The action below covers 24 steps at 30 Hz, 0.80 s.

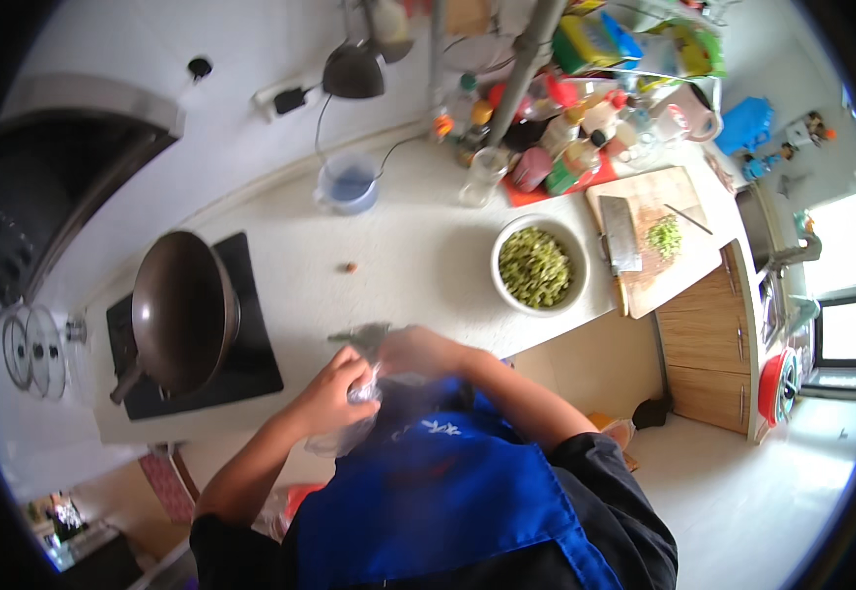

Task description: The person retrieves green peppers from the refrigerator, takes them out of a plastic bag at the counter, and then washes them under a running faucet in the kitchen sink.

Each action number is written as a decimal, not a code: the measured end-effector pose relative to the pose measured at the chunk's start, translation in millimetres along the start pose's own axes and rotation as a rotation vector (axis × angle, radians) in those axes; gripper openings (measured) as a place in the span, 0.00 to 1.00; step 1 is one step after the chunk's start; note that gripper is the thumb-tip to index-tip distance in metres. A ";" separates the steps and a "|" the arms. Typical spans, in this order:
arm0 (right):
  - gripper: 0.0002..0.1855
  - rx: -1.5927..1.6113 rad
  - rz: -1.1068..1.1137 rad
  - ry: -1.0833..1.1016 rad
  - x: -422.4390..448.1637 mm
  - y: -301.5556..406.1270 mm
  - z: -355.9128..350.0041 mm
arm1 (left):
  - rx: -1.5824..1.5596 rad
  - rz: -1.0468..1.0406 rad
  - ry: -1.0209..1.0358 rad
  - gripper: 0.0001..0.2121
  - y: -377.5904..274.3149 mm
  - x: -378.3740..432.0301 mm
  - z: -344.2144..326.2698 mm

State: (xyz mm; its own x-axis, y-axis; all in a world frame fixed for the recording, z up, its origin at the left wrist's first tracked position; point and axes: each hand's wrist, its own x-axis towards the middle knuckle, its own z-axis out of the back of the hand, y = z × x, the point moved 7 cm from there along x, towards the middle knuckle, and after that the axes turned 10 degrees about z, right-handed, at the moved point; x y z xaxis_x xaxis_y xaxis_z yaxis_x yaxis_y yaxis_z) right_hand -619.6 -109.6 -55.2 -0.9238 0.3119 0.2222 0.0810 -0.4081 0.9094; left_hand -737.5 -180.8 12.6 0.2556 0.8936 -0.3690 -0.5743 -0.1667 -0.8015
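Observation:
Close to my body, at the front edge of the counter, my left hand [335,391] grips a crumpled clear plastic bag [339,439]. Part of the bag hangs below my fingers, in front of the blue apron. My right hand [420,350] is blurred; its fingers are curled at the upper part of the same bag, beside my left hand. Just beyond both hands, a blurred grey-green item [369,334] lies at the counter edge, and its kind is unclear. A white bowl [581,276] of chopped green vegetable [535,267] stands to the right.
A wok [181,313] rests tilted on the black cooktop [262,354] at left. On the cutting board [664,287] lie a cleaver [621,232] and chopped greens [665,237]. A plastic measuring jug [350,184], a glass jar [483,177] and several condiment bottles [564,140] line the back.

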 end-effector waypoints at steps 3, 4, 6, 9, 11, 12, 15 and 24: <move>0.13 0.029 -0.062 -0.049 -0.7 2.5 12.1 | 0.006 -0.012 -0.102 0.19 1.4 6.4 1.6; 0.14 0.034 -0.085 -0.057 -1.8 3.9 14.7 | 0.018 0.023 -0.150 0.19 1.4 6.3 2.9; 0.15 -0.009 -0.055 -0.084 -3.7 11.0 20.6 | 0.061 0.001 -0.207 0.19 1.1 7.6 4.8; 0.20 0.062 -0.210 -0.012 -12.2 10.0 25.9 | 0.113 -0.052 -0.302 0.16 -6.5 7.5 9.1; 0.20 0.043 -0.158 -0.036 -17.0 -1.1 27.1 | 0.082 -0.082 -0.322 0.14 -10.9 7.4 8.9; 0.20 0.025 -0.172 -0.022 -20.4 -4.2 24.1 | 0.051 -0.071 -0.312 0.12 -12.7 5.8 7.6; 0.21 0.002 -0.168 -0.023 -25.9 -17.2 18.5 | 0.031 -0.052 -0.204 0.13 -13.1 8.7 1.7; 0.16 -0.111 -0.029 -0.264 -32.0 -22.6 34.4 | 0.087 -0.073 -0.289 0.11 -15.5 12.1 9.7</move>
State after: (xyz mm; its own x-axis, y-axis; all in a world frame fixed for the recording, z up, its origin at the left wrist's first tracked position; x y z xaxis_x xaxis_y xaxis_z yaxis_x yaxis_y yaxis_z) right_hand -578.9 -80.9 -70.8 -0.7947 0.5312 0.2937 0.0013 -0.4824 0.8760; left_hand -733.0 -163.4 25.1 0.0745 0.9854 -0.1530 -0.6300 -0.0724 -0.7732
